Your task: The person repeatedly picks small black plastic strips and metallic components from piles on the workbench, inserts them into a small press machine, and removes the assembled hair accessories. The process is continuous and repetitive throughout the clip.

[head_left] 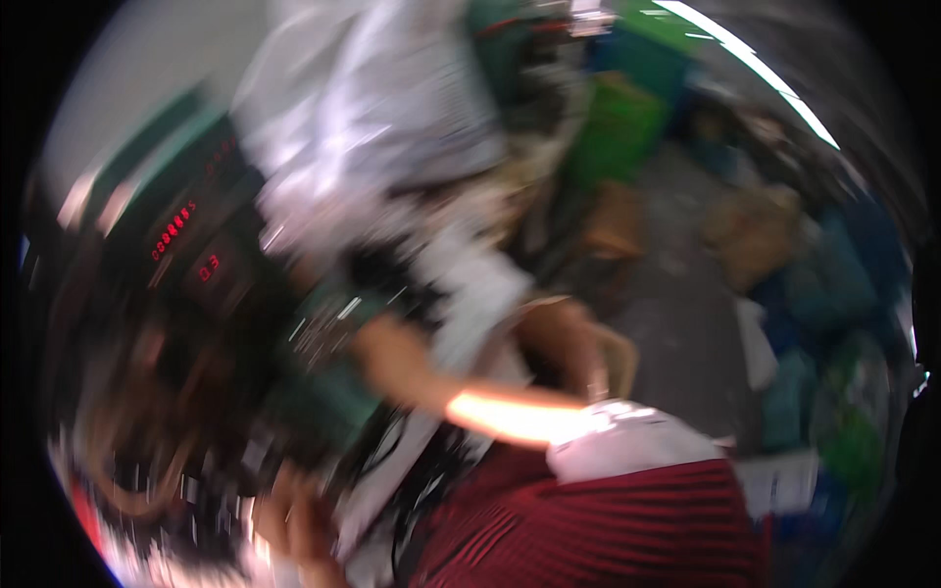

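Motion blur smears the whole view. My right forearm reaches in from the lower right, and my right hand [387, 358] is at a dark green machine part [333, 343]. Its fingers are too smeared to show what they hold or touch. At the lower left edge is my left hand [294, 519], close to dark machinery and also blurred. A strip of pale material [480, 284] runs beside the right forearm. Red ribbed cloth [608, 529] and a white piece of cloth [637, 446] lie near that forearm.
A dark panel with red lit digits [176, 230] stands at the left. Large white plastic sacking [382, 98] bulges at the top. Further right are a green container [618, 127], a brown bundle [750, 230] and blue-green items [833, 269] along a grey floor strip [686, 314].
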Motion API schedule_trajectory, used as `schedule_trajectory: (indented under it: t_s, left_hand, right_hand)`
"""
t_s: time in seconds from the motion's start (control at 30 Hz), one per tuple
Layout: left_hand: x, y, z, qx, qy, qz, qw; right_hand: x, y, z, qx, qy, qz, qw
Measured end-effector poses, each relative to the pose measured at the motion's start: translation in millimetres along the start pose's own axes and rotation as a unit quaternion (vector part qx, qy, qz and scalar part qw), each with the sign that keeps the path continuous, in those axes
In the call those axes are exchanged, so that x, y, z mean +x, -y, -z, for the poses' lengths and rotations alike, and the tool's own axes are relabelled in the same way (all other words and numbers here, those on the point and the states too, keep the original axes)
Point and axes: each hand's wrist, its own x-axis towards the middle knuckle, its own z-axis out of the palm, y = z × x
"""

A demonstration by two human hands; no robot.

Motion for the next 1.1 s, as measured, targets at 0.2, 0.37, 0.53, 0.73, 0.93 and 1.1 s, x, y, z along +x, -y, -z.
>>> schedule_trajectory:
  t_s: [0.2, 0.37, 0.53, 0.73, 0.93, 1.1]
  left_hand:
    - [-23, -37, 26, 0.096, -0.123, 0.058, 0.986]
    - [-82, 27, 84, 0.212, -0.187, 0.250, 0.926]
    - [-85, 113, 68, 0.347, 0.027, 0.221, 0.911]
    - [-215, 288, 125, 0.374, 0.475, 0.086, 0.792]
    - [-161, 135, 122, -0.206, 0.230, 0.714, 0.629]
    - [-130, 29, 83, -0.471, -0.027, 0.704, 0.530]
  right_hand:
    - [-20, -12, 18, -0.060, -0.099, 0.097, 0.989]
    - [-21, -5, 17, 0.077, -0.137, 0.112, 0.981]
    - [-31, 1, 17, 0.212, -0.166, 0.174, 0.947]
    - [-8, 13, 70, 0.153, -0.117, 0.121, 0.974]
    - [-8, 5, 44, 0.213, -0.123, 0.149, 0.958]
    - [-36, -31, 58, 0.110, -0.188, 0.192, 0.957]
